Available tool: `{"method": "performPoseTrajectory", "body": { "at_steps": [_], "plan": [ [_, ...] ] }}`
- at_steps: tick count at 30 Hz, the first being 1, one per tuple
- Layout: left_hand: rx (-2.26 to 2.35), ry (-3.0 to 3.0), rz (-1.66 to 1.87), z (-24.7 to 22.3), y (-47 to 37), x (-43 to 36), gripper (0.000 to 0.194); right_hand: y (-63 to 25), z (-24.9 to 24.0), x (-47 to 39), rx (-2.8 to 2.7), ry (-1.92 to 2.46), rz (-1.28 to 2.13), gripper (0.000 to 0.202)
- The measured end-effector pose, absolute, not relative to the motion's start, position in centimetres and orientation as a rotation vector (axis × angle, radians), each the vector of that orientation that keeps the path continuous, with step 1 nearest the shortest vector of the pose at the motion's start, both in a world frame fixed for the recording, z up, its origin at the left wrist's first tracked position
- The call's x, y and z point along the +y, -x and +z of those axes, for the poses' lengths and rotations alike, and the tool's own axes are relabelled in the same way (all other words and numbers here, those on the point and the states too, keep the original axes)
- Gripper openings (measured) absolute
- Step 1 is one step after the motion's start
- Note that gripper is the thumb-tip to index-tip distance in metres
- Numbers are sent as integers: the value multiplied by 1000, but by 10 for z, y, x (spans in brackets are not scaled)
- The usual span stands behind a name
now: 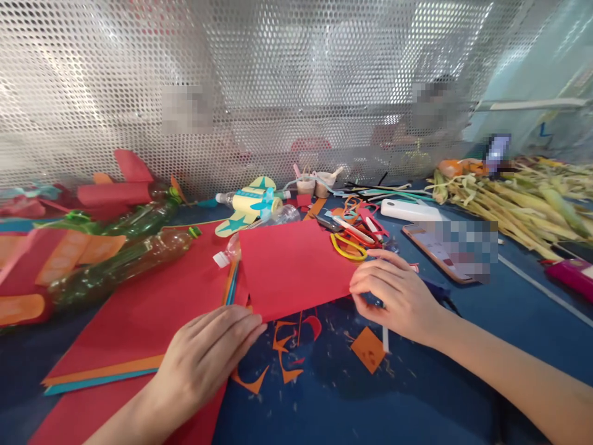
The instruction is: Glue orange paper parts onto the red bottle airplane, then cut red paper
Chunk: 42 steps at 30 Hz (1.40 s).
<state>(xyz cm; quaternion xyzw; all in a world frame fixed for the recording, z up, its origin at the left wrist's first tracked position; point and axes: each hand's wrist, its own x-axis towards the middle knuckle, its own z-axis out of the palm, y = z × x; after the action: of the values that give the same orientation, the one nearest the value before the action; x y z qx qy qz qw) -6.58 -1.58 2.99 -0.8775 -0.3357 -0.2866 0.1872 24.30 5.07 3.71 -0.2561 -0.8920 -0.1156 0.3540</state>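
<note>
A rectangular sheet of red paper is held between my two hands above the blue table. My left hand pinches its near left corner, with the thumb hidden below. At its right edge, the fingers of my right hand are closed on the paper. Orange paper scraps and a small orange square lie on the table beneath and in front of it. Just behind the sheet are yellow-handled scissors, partly covered by it.
Stacked red, orange and blue paper lies left, beside plastic bottles with paper parts. A yellow bottle craft with blue stars stands behind. Right are a phone, a white device and dried husks. Perforated metal backs the table.
</note>
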Motion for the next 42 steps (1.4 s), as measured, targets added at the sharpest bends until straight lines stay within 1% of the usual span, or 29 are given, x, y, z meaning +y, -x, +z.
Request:
{"method": "performPoseTrajectory", "body": {
  "at_steps": [3, 8, 9, 12, 15, 17, 18, 22, 26, 30, 33, 35, 40, 42],
  "plan": [
    [-1031, 2418, -918, 39, 59, -13, 13, -247, 35, 51, -2275, 665, -251, 14],
    [-1321, 2262, -1119, 46, 60, -8, 6, -261, 31, 60, -2181, 778, -199, 11],
    [-1401, 2231, -1155, 46, 62, -7, 6, -264, 30, 62, -2169, 802, -185, 11],
    [-1652, 2218, -1263, 44, 66, -3, 15, -267, 29, 64, -2151, 835, -129, 15],
    [-1754, 2388, -1363, 38, 65, 1, 21, -263, 30, 58, -2172, 831, -26, 17],
    [-1745, 2488, -1351, 32, 63, 2, 35, -259, 30, 52, -2206, 828, 91, 18],
    [-1731, 2515, -1325, 31, 61, 2, 37, -258, 30, 48, -2228, 828, 162, 18],
    [-1666, 2586, -1246, 30, 57, 1, 20, -253, 32, 36, -2335, 815, 402, 15],
    [-1624, 2569, -1264, 31, 56, 1, 19, -250, 33, 31, -2363, 821, 592, 15],
    [-1748, 2442, -1222, 27, 58, -1, 24, -249, 34, 29, -2357, 959, 867, 26],
    [-1800, 2334, -1175, 24, 61, -4, 27, -250, 37, 26, -2396, 987, 918, 37],
    [-1740, 2308, -1163, 23, 63, -6, 25, -250, 39, 24, -2445, 952, 913, 42],
    [-1365, 2279, -1138, 22, 69, -12, 8, -244, 43, 20, -2526, 922, 886, 44],
    [-1228, 2299, -1110, 21, 73, -15, 9, -242, 44, 20, -2510, 929, 910, 41]
  ]
}}
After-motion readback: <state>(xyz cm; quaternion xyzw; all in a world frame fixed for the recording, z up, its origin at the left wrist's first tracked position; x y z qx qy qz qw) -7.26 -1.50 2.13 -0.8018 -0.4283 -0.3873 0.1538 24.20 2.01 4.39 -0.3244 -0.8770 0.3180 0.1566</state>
